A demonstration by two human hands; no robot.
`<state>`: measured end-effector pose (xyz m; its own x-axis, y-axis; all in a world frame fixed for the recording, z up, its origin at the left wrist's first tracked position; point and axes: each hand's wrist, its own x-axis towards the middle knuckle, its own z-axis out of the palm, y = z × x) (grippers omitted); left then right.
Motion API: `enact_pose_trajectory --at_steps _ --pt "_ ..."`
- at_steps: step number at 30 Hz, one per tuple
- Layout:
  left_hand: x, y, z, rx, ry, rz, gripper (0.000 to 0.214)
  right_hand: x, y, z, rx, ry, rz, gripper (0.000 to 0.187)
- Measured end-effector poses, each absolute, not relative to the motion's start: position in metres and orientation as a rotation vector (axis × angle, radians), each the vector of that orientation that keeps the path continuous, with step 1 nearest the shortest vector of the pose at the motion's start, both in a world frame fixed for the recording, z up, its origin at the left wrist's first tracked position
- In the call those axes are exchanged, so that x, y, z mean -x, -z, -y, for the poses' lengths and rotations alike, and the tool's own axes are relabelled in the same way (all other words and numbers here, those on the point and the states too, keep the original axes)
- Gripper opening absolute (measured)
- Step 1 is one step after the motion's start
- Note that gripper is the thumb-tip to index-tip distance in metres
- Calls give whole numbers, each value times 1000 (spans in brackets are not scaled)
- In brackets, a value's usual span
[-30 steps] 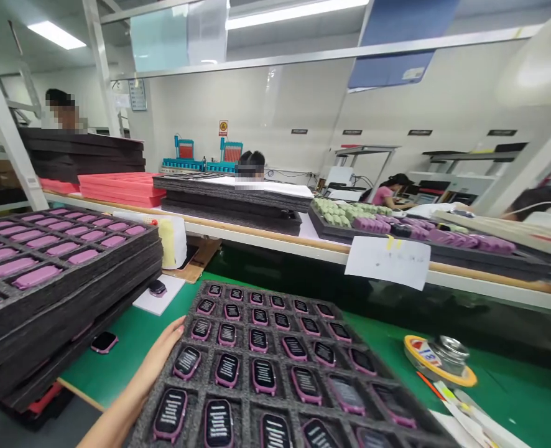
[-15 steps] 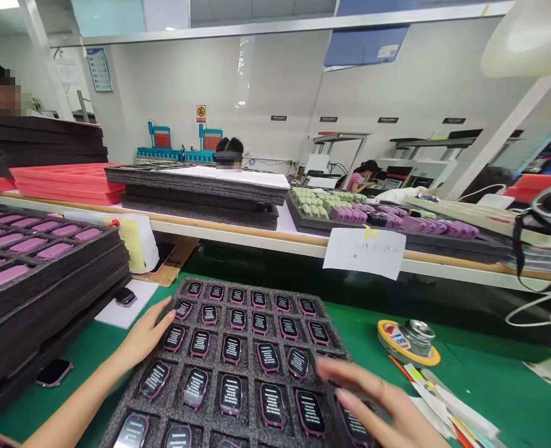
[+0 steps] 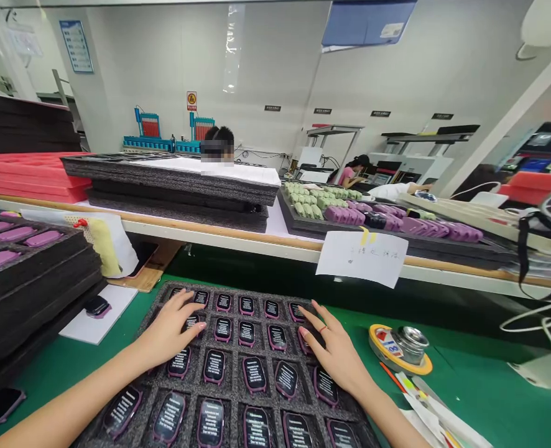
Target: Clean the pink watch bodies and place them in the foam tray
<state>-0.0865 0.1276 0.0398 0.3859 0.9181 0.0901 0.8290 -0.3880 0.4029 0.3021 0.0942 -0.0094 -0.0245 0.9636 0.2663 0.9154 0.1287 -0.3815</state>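
Observation:
A dark grey foam tray [image 3: 231, 345] lies on the green bench, its pockets filled with rows of purple-cased smartwatches [image 3: 255, 373] whose lit screens show white text. My left hand [image 3: 170, 326] rests over the tray's far left corner, fingers spread above the watches there. At the far right side, my right hand [image 3: 334, 348] has its fingers apart, the tips at the watches of the two back rows. Neither hand has lifted a watch. Palms and fingers hide some watches along both sides.
Left stands a stack of foam trays [image 3: 37, 298] with purple parts. A watch [image 3: 97, 306] lies on white paper, another [image 3: 0, 406] on the bench. Right are a yellow tape roll [image 3: 399, 351] and a metal jar [image 3: 413, 343]. A shelf [image 3: 210, 236] crosses behind; people sit beyond.
My right hand has moved from the tray's near right to its far right side. My left hand has shifted inward over the far left corner. The camera view has turned slightly.

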Motion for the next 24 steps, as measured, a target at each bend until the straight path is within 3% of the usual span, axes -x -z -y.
enact_pose_trajectory --at_steps 8,19,24 --pt "46 -46 -136 -2459 -246 -1398 70 -293 10 -100 1748 -108 2026 59" --pt "27 -40 -134 -2575 -252 -1398 74 -264 -1 -108 1694 -175 2193 50" --pt "29 -34 -135 -2626 -290 -1435 73 -267 -6 -106 1701 -190 2189 56"
